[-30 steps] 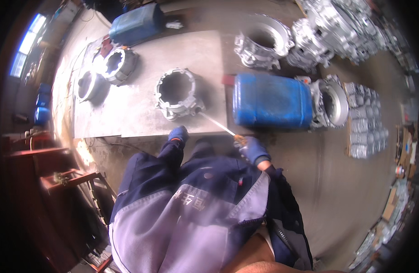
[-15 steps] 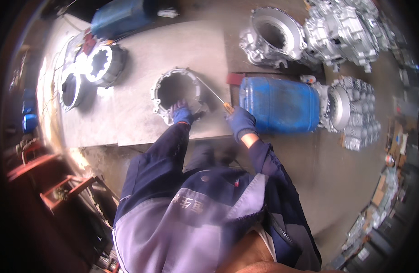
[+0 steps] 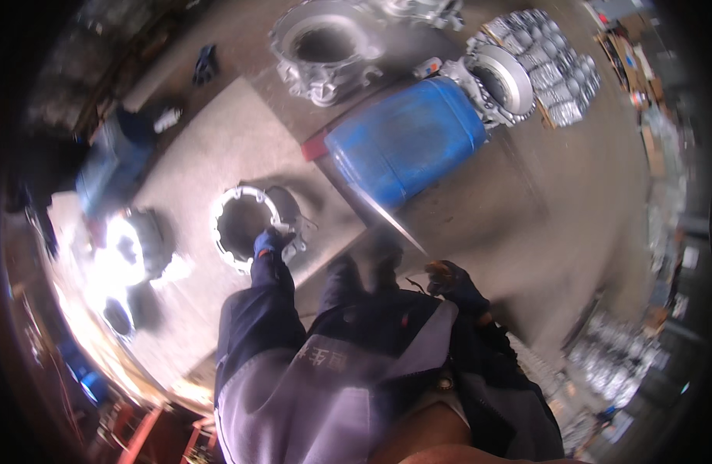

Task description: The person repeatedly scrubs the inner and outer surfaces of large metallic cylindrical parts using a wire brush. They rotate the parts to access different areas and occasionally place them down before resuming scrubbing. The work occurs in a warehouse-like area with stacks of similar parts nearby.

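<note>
A silver ring-shaped metal housing (image 3: pixel 219 226) lies on the pale worktop, its wide opening facing up. My gloved left hand (image 3: pixel 269 242) grips the near right part of its rim. To the right, off the worktop's near edge, my gloved right hand (image 3: pixel 459 289) is closed round the orange handle of a long, thin metal tool (image 3: pixel 400 227). The tool's shaft points up and left, away from the housing, and passes in front of the blue drum's near edge. Whether it is a file or another slim tool, I cannot tell.
A blue plastic drum (image 3: pixel 406 139) lies right of the worktop (image 3: pixel 232 131). Further housings stand beyond it (image 3: pixel 325 73) and at its right end (image 3: pixel 507 83), beside stacked silver castings (image 3: pixel 561 69). Brightly lit round parts (image 3: pixel 131 251) sit at left. Another blue drum (image 3: pixel 112 166) is behind them.
The view has turned, so the worktop appears slanted. My right hand has drawn the tool back from the housing toward my body. My left hand stays on the rim.
</note>
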A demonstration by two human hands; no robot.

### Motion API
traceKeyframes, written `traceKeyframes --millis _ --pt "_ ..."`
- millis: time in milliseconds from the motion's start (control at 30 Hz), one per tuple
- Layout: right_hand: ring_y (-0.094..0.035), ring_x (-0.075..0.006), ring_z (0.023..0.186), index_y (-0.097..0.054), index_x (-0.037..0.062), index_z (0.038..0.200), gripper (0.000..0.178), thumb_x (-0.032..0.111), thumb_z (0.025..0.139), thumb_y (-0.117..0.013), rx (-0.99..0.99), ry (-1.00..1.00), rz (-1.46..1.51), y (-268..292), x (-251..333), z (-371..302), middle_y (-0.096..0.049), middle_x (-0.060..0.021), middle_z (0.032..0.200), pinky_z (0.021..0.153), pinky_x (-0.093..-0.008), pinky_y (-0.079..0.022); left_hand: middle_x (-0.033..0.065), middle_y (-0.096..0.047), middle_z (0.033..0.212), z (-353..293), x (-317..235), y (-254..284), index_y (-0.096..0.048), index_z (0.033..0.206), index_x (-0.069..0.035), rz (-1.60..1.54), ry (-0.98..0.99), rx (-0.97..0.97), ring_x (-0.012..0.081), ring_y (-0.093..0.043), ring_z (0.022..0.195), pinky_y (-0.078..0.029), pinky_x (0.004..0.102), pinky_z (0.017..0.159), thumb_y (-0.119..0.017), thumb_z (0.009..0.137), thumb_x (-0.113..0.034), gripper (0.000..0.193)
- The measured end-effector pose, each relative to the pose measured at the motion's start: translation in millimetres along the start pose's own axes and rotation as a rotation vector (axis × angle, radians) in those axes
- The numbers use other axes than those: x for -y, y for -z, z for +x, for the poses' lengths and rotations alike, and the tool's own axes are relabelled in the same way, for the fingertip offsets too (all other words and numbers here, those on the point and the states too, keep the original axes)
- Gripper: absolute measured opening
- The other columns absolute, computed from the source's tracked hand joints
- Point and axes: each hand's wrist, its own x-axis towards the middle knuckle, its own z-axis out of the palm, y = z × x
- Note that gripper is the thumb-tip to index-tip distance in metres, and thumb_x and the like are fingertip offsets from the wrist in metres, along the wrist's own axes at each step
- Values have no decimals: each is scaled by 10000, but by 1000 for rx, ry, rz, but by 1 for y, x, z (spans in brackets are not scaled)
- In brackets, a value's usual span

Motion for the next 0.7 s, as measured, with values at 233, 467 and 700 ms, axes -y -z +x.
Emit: traceKeyframes --millis 233,467,700 --pt "-547 -105 753 -399 77 1278 385 76 909 -510 -267 132 -59 3 -21 -35 -561 -31 863 656 -247 -449 191 -664 966 -28 -6 99 -635 1041 -15 5 -139 -165 329 -626 944 -470 392 786 -638 767 -477 537" --pt "-577 -140 749 -421 62 1261 369 198 929 -505 -554 383 -319 17 -49 -56 -597 -58 856 663 -274 -475 95 -648 817 -101 -141 183 -650 949 14 -433 -421 -46 197 -626 705 -496 326 602 -580 810 -296 346" --pt "-632 -237 794 -465 92 1265 384 128 889 -535 -744 295 16 24 -96 -86 -624 -122 948 673 -330 -515 198 -653 826 -141 -325 161 -647 803 -38 93 -835 -459 387 -616 811 -480 429 682 -619 771 -402 367"
